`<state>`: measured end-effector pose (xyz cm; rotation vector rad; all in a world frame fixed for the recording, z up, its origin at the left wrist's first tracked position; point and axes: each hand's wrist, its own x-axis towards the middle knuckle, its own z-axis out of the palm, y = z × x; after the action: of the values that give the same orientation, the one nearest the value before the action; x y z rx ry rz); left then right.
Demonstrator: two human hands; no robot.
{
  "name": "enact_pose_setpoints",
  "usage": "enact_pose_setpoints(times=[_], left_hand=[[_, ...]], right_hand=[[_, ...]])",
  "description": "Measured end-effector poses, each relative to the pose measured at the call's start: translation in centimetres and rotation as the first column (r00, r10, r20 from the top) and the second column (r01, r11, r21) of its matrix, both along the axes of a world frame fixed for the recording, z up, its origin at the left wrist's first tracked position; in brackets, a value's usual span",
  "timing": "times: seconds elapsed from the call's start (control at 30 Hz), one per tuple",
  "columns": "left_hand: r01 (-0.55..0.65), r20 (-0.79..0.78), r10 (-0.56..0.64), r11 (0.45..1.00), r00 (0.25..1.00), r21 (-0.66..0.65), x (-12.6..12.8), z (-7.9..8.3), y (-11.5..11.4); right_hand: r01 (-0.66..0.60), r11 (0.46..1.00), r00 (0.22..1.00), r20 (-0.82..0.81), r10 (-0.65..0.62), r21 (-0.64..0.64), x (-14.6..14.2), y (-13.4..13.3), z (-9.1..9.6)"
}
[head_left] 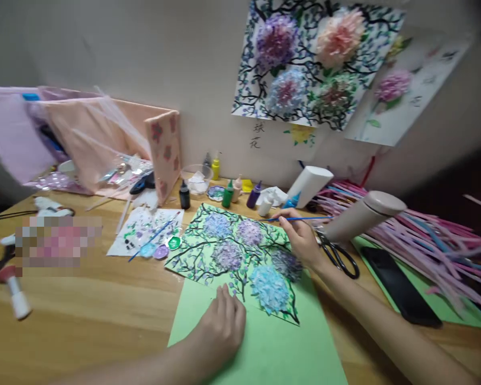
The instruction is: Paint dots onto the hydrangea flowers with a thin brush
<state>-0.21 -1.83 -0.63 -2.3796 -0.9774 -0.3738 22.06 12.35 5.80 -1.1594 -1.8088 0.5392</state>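
My right hand (302, 235) pinches a thin blue paintbrush (310, 218) over the upper right part of a painted sheet. The brush tip points left, near the sheet's top edge; whether it touches cannot be told. The painting (192, 256) shows dark branches with small green and purple leaves and several raised fluffy flowers, among them a light blue one (269, 289). My left hand (223, 323) lies at the painting's lower edge, fingers together and slightly bent, resting on the paper. Beneath the painting is a plain green sheet (272, 353).
A paint-dabbed tissue (124, 230) with another brush (154, 235) lies left, beside small paint caps (161, 251). Paint bottles (227, 195) stand behind. Right are scissors (339, 256), a tumbler (364, 214), a phone (401, 283) and pipe cleaners (420, 230). A flower picture (304, 69) hangs above.
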Motion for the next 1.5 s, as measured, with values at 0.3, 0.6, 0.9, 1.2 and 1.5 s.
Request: enact_pose_setpoints(times=[0.3,0.6,0.9,1.2,1.5], left_hand=[[0.012,0.101,-0.018,0.998,0.995,0.059,-0.3,-0.6,0.7],[0.055,0.083,-0.061,0.996,0.995,0.063,-0.9,-0.8,0.9],[0.067,0.113,-0.075,0.995,0.991,0.074,-0.5,-0.3,1.2],[0.056,0.12,-0.06,0.998,0.991,0.043,-0.7,-0.7,0.9],[0.055,0.121,-0.06,0.997,0.991,0.046,-0.6,-0.7,1.0]], right_hand=[[0.203,0.979,0.978,-0.038,-0.203,0.004,6.9,-1.7,-5.4],[0.174,0.984,0.985,0.021,-0.173,-0.025,6.8,-1.7,-5.1],[0.138,0.99,0.987,0.079,-0.139,0.012,6.8,-1.8,-5.1],[0.148,0.989,0.988,0.053,-0.148,0.015,6.9,-1.8,-5.2],[0.15,0.989,0.987,0.054,-0.151,0.019,6.8,-1.8,-5.0]])
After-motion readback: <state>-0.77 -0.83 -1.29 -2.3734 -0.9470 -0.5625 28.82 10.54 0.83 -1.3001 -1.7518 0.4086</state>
